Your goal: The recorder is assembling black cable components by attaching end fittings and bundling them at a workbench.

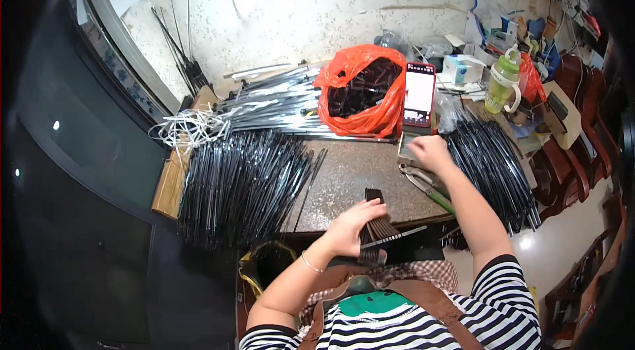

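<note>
My left hand [350,224] is closed around a dark brown, ribbed bundle of strips [376,196] at the table's front edge. A thin light-and-dark banded strip [405,235] sticks out to the right below that hand. Farther back, my right hand [430,153] is curled over a small grey open box [405,149] just in front of a phone. Whatever its fingers pinch is too small or hidden. Metal pliers with green handles [430,191] lie beneath the right wrist.
Long black rods lie in a left pile [238,185] and a right pile [489,168]. Behind are a red plastic bag [337,122] of dark pieces, an upright phone [419,93], silvery rods [278,109], white cord [192,128] and a green-lidded bottle [503,82].
</note>
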### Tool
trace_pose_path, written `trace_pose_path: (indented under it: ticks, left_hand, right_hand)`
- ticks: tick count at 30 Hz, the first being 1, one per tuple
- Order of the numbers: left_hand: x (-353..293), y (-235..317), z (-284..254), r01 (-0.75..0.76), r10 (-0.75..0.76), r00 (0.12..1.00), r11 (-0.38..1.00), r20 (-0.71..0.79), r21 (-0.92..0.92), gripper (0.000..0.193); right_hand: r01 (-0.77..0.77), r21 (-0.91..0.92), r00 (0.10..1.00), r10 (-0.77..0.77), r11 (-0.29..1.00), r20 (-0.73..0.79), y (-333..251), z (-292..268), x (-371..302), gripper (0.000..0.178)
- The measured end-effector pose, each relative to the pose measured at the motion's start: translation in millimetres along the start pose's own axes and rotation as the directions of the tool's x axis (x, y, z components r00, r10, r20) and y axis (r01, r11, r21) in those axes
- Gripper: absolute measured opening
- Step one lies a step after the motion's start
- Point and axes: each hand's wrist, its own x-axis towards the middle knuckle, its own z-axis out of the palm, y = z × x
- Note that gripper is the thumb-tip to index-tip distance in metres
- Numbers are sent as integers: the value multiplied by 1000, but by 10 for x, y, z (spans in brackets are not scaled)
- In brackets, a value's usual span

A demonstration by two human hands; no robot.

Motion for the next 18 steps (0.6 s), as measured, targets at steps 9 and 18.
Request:
trace_pose_path:
  ticks: [9, 18]
  left_hand:
    - [-107, 100, 5, 66, -65, 990, 998, 124, -4, 47]
    - [-376, -325, 51, 46, -45, 998, 999, 34, -3, 52]
  right_hand:
    - [180, -344, 982, -191, 922, 1, 441, -8, -175, 7]
    - [353, -13, 904, -338, 935, 261, 115, 492, -642, 23]
